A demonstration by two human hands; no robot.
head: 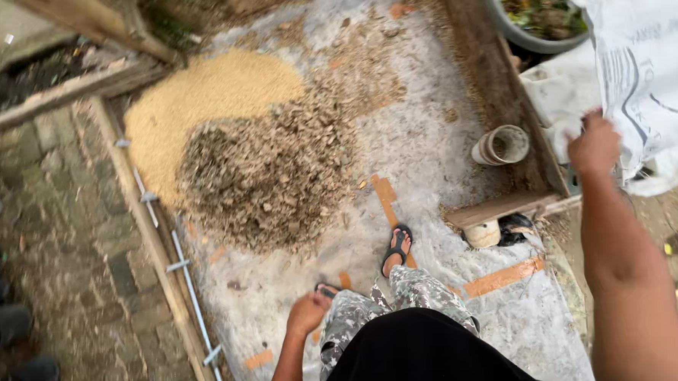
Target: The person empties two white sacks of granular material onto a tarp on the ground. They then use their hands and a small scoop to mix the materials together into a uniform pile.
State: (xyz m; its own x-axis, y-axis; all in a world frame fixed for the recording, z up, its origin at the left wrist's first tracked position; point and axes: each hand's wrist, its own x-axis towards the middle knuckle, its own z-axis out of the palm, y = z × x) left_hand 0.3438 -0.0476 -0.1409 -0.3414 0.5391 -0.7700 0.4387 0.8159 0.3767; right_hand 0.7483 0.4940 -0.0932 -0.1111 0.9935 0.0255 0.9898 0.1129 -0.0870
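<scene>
Up at the far right of the head view, the right hand (595, 145) reaches out with fingers curled onto the edge of a large white woven sack with dark printing (650, 70), gripping the fabric where it drapes over the corner of a shallow wooden-framed bed (502, 92). Low and close to the body, the left hand (308, 312) hangs in a loose fist beside the camouflage-patterned trouser leg (404, 294), holding nothing that I can see. Ahead of the left hand, on the pale plastic sheet (429, 148) lining the bed, lies a mound of fine yellow-tan sawdust-like material (213, 93), with a heap of coarser brown husks and chips (270, 178) overlapping its near side. Between the two hands, nearer the right, a small pale cylindrical cup (502, 144) lies tipped against the wooden wall. A black sandal (397, 245) stands on the sheet below the heap.

By my reading, the step in hand is taking hold of the sack. The next move calls for a firmer hold, likely with both hands, since the sack looks bulky and limp.
</scene>
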